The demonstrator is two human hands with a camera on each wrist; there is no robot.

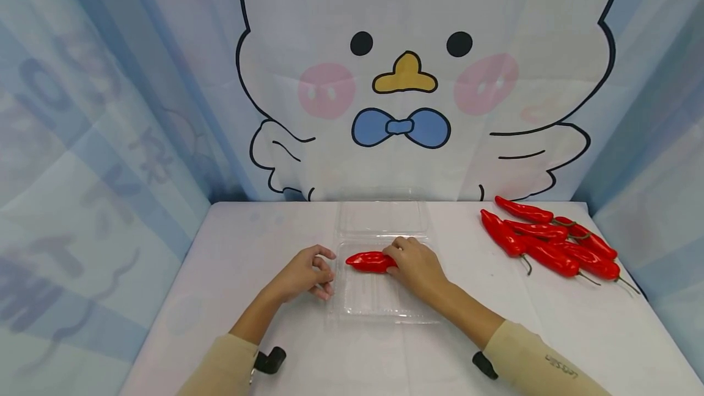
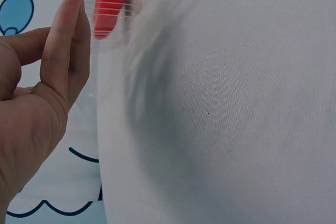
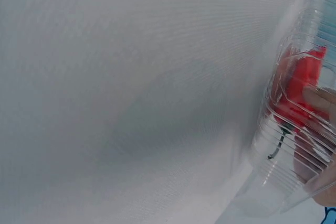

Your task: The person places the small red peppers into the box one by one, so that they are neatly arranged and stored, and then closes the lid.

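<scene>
A red chili pepper (image 1: pixel 367 261) lies crosswise in the back part of a clear plastic clamshell box (image 1: pixel 379 307), its tip pointing left. My right hand (image 1: pixel 414 266) grips the pepper at its stem end, reaching in over the box's right wall. In the right wrist view the pepper (image 3: pixel 300 87) and its dark green stem show through the ribbed clear wall. My left hand (image 1: pixel 305 272) is beside the box's left wall, fingers relaxed and holding nothing. The left wrist view shows that hand (image 2: pixel 50 77) with its fingertips right at the box edge.
Several more red chili peppers (image 1: pixel 550 243) lie in a loose pile at the table's back right. The box's lid (image 1: pixel 382 219) is folded back toward the printed curtain (image 1: pixel 401 170). A white cloth covers the table (image 1: pixel 247 231).
</scene>
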